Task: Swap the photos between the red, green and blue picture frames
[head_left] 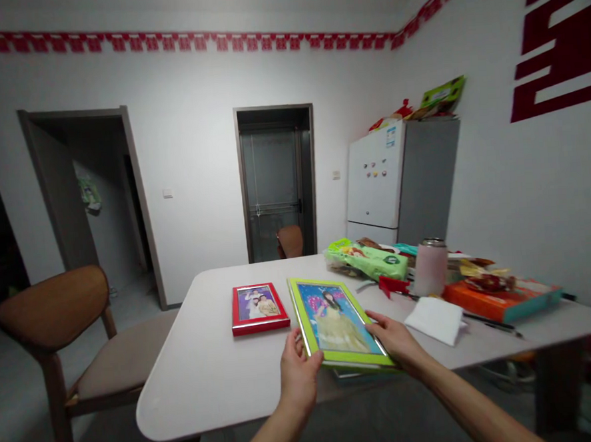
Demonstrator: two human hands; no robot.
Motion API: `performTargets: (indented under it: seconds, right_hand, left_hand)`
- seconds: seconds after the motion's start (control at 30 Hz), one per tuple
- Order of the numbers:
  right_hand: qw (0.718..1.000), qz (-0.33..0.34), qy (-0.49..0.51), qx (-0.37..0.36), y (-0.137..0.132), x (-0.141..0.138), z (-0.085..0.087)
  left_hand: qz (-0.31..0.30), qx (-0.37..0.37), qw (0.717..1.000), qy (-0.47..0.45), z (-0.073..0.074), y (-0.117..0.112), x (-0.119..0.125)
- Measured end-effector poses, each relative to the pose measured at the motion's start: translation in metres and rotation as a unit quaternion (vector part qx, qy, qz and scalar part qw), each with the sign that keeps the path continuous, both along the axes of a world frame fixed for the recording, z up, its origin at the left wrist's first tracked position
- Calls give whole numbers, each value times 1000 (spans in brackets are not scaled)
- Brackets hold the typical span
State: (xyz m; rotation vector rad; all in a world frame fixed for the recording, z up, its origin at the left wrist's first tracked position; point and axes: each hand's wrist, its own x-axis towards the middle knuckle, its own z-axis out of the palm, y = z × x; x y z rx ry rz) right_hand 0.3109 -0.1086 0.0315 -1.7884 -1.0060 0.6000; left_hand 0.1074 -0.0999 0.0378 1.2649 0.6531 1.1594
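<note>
The left hand [299, 373] has its grip closed around the near-left corner of a lime-green picture frame [337, 318], thumb on the front border, while the right hand [395, 340] has its grip on the frame's right side, so both are grasping it at the near edge of the pale surface [210, 379], picture facing up. Just left of it a red picture frame [259, 309] lies on the surface, and to the right are a folded white paper [435, 320], a pink bottle [431, 271] standing upright, an orange box [495, 297] and a green package [370, 260].
</note>
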Motion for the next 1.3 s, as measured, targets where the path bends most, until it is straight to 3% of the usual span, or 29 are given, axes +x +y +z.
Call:
performTargets:
  seconds: [0.1, 0.2, 0.37, 0.5, 0.6, 0.7, 0.87, 1.0, 1.13, 1.3]
  right_hand:
    - [990, -7, -131, -58, 12, 41, -6]
    - [981, -16, -180, -72, 18, 58, -17]
    - [962, -8, -262, -80, 18, 62, -30]
    - [943, -9, -321, -82, 18, 53, -23]
    - [928, 1, -368, -48, 27, 24, -11]
    - [912, 79, -402, 10, 50, -31, -6]
    - [875, 211, -430, 67, 103, -130, -15]
    - [862, 221, -452, 70, 130, -166, -22]
    - [846, 235, -473, 76, 121, -172, -21]
    - [830, 295, -459, 116, 72, -181, -14]
  left_hand:
    - [1, -15, 999, 50, -23, 9, 29]
    - [14, -7, 995, 96, -35, 13, 44]
    - [46, 9, 985, 166, -40, 12, 42]
    - [48, 17, 982, 184, -40, 10, 30]
    - [63, 7, 983, 173, -40, 17, 11]
    - [97, -24, 983, 152, -41, 36, -19]
    - [156, -107, 977, 100, -43, 67, -64]
    - [166, -153, 974, 36, -48, 74, -79]
    - [159, -191, 968, -39, -52, 76, -85]
    - [171, -182, 957, -150, -46, 70, -89]
